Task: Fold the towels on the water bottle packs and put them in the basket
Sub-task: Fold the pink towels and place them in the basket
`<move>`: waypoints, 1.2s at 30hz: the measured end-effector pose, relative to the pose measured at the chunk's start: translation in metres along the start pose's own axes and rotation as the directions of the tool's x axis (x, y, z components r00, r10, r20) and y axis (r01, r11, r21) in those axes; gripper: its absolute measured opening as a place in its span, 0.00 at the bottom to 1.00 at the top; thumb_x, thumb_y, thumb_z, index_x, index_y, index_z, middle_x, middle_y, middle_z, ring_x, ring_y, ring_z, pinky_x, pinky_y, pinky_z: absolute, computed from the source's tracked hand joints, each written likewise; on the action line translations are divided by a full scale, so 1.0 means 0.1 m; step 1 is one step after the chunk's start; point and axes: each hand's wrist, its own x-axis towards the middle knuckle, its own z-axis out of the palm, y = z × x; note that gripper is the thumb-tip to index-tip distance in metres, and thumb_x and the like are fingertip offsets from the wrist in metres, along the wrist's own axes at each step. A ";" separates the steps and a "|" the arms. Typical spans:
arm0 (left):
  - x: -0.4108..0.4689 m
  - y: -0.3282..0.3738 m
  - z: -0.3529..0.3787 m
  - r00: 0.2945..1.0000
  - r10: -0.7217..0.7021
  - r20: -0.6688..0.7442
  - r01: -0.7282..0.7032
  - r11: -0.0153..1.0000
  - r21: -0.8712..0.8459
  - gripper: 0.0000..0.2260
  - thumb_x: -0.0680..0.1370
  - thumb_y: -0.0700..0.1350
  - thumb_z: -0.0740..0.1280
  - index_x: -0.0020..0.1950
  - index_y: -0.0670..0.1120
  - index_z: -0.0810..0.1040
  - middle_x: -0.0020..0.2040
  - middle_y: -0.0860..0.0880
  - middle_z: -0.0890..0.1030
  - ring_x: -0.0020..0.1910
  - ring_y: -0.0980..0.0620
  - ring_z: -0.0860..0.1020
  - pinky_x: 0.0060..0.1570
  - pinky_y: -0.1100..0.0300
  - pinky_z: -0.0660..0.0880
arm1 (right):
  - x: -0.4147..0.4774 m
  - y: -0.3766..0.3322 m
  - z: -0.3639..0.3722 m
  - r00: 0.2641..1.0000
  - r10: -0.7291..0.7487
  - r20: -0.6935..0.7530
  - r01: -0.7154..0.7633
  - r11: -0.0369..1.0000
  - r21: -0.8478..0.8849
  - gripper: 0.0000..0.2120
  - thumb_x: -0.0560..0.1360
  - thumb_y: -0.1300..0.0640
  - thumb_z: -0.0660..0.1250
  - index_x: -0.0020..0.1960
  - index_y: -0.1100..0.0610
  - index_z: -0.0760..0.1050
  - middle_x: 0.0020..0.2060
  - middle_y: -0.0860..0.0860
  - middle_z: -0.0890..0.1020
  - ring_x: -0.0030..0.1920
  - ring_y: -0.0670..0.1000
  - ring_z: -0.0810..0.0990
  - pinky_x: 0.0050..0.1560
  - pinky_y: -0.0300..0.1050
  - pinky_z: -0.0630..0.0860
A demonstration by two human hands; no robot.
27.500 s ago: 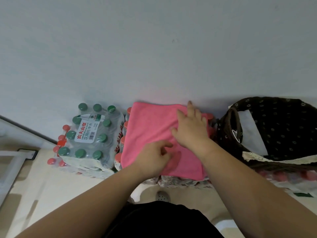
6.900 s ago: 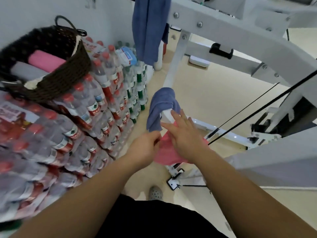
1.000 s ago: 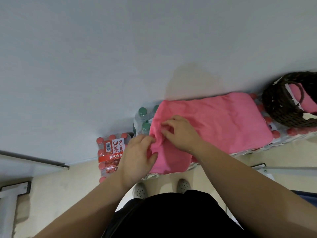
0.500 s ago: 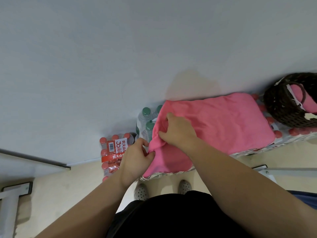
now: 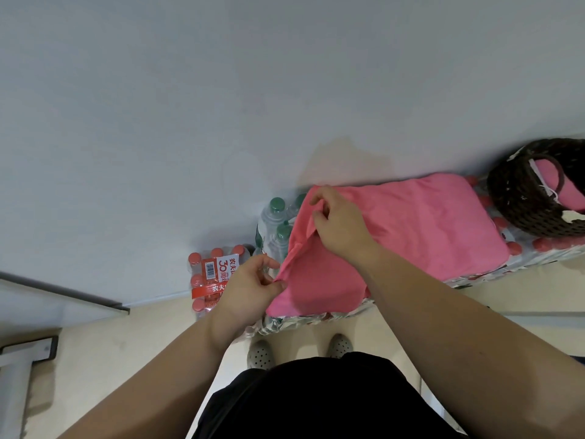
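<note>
Red and white printing is carried by the label of a low pack of red-capped bottles, set just left of the left hand. A barcode, a large "30" and some Chinese characters are made out there. The characters are partly covered by the knuckles, and the rest cannot be read.

The near left corner of the pink towel is pinched between the thumb and curled fingers of the left hand. Farther along the same edge, the cloth is pinched by the thumb and fingertips of the right hand, whose wrist is bent downward. Between the two hands the edge is raised off the pack into a narrow ridge. Both forearms are bare and are stretched forward from the bottom of the view.

The remainder of the towel is spread flat to the right of the right hand, on water bottle packs wrapped in printed film and lined up against a pale grey wall. Green-capped bottles are seen just left of the lifted edge, between the hands. Well to the right of the right hand, past the towel's far end, a dark woven basket is set on the packs, and a rolled pink towel is held inside it.

Below the hands, a beige floor, two perforated shoes and a black garment are shown. A white frame is seen far to the left.
</note>
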 end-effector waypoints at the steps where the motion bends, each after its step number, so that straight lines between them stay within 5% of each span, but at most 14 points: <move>1: -0.03 0.00 -0.04 1.000 -0.026 0.012 0.026 0.999 -0.043 0.08 0.74 0.42 0.74 0.51 0.50 0.78 0.38 0.41 0.81 0.28 0.52 0.76 0.27 0.59 0.72 | 0.05 -0.08 0.03 0.999 -0.034 0.026 0.034 0.999 0.002 0.12 0.74 0.67 0.61 0.49 0.54 0.79 0.36 0.44 0.79 0.37 0.44 0.75 0.41 0.41 0.72; 5: -0.17 -0.02 -0.17 0.993 -0.101 0.060 0.112 0.969 -0.221 0.06 0.78 0.37 0.69 0.45 0.35 0.76 0.34 0.36 0.77 0.29 0.43 0.73 0.17 0.64 0.62 | 0.26 -0.41 0.19 0.992 -0.080 0.103 0.080 0.997 -0.002 0.13 0.77 0.65 0.61 0.55 0.58 0.82 0.54 0.54 0.84 0.54 0.52 0.80 0.60 0.42 0.72; 10: -0.27 -0.11 -0.25 0.991 -0.129 0.019 0.130 0.955 -0.267 0.06 0.79 0.35 0.65 0.43 0.35 0.73 0.33 0.33 0.76 0.27 0.46 0.72 0.20 0.63 0.65 | 0.31 -0.71 0.51 0.964 -0.146 0.223 0.161 0.986 -0.051 0.15 0.77 0.62 0.64 0.60 0.69 0.77 0.58 0.63 0.79 0.60 0.61 0.76 0.61 0.45 0.67; 14: -0.33 -0.17 -0.20 0.994 -0.106 0.027 0.109 0.953 -0.283 0.02 0.78 0.35 0.62 0.46 0.40 0.72 0.34 0.42 0.75 0.31 0.48 0.73 0.26 0.61 0.68 | 0.28 -0.73 0.65 0.923 -0.159 0.350 0.174 0.985 -0.012 0.21 0.80 0.58 0.66 0.69 0.68 0.71 0.67 0.63 0.74 0.72 0.59 0.67 0.68 0.38 0.57; 19: -0.35 -0.21 -0.06 0.997 -0.060 0.045 0.070 0.960 -0.270 0.10 0.71 0.39 0.66 0.51 0.47 0.75 0.40 0.45 0.79 0.36 0.50 0.75 0.38 0.51 0.70 | 0.36 -0.61 0.61 0.940 -0.077 0.333 0.022 0.986 0.165 0.18 0.80 0.57 0.66 0.67 0.66 0.75 0.65 0.60 0.78 0.66 0.56 0.75 0.67 0.40 0.65; 23: -0.33 -0.07 0.06 1.000 -0.008 0.007 0.009 0.977 -0.215 0.11 0.71 0.41 0.67 0.49 0.55 0.77 0.38 0.48 0.76 0.35 0.51 0.71 0.36 0.55 0.66 | 0.40 -0.44 0.39 0.962 0.003 0.271 -0.095 0.940 0.327 0.16 0.78 0.57 0.69 0.64 0.62 0.78 0.54 0.54 0.82 0.55 0.53 0.80 0.66 0.55 0.74; 26: -0.30 0.14 0.20 0.998 0.046 0.037 -0.035 0.964 -0.263 0.13 0.73 0.37 0.67 0.52 0.53 0.77 0.36 0.50 0.72 0.33 0.52 0.68 0.34 0.56 0.64 | 0.44 -0.26 0.15 0.983 0.008 0.185 -0.077 0.926 0.371 0.15 0.74 0.59 0.73 0.60 0.60 0.81 0.44 0.48 0.81 0.44 0.48 0.79 0.57 0.47 0.79; 31: -0.22 0.67 0.65 0.969 0.176 0.172 -0.115 0.942 -0.316 0.12 0.72 0.36 0.67 0.54 0.48 0.75 0.33 0.50 0.68 0.31 0.52 0.66 0.32 0.61 0.64 | 0.51 0.18 -0.37 0.992 0.006 0.124 -0.058 0.906 0.419 0.16 0.72 0.70 0.69 0.58 0.58 0.81 0.44 0.48 0.80 0.35 0.37 0.74 0.42 0.28 0.73; 36: -0.05 1.29 1.42 0.954 0.199 0.223 -0.148 0.963 -0.224 0.15 0.77 0.32 0.68 0.57 0.49 0.75 0.29 0.58 0.72 0.29 0.57 0.70 0.30 0.66 0.70 | 0.60 0.74 -1.02 0.990 -0.048 0.135 -0.018 0.893 0.450 0.22 0.71 0.73 0.64 0.60 0.57 0.80 0.50 0.47 0.81 0.40 0.39 0.77 0.50 0.34 0.77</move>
